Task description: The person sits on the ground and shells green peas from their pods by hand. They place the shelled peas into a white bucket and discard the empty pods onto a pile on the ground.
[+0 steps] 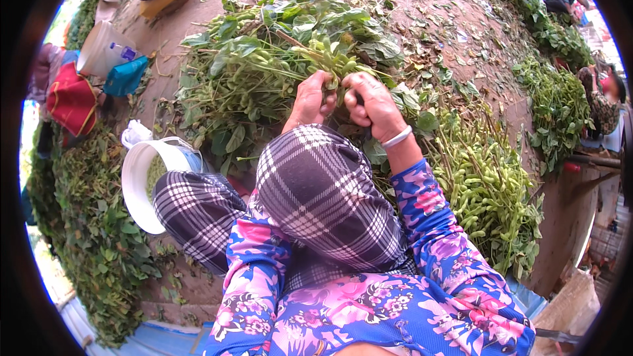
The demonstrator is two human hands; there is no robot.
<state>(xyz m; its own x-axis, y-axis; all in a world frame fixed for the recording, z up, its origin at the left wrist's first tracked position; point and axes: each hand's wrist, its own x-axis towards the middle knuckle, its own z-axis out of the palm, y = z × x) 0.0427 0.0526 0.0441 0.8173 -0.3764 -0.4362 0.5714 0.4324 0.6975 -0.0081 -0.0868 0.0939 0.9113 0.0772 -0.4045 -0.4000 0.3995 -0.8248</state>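
Note:
Beyond my knees, my left hand (314,98) grips a stem of green soybean pods (331,59). Close beside it on the right, my right hand (371,104) has curled fingers at the same pods; something dark, partly hidden, shows in its palm. A silvery bangle (397,136) circles the right wrist. Under and around the hands lies a heap of leafy soybean plants (242,79). To the right rests a pile of pod-laden soybean stems (479,183). A white plastic bucket (132,193) with green contents stands tilted by my left knee.
Leafy plants (99,237) are heaped along the left. Scattered leaves (435,24) litter the ground. At the upper left are another white bucket (99,49), a teal bag (125,76) and a seated person. Other people sit near plant heaps (554,104) at the far right.

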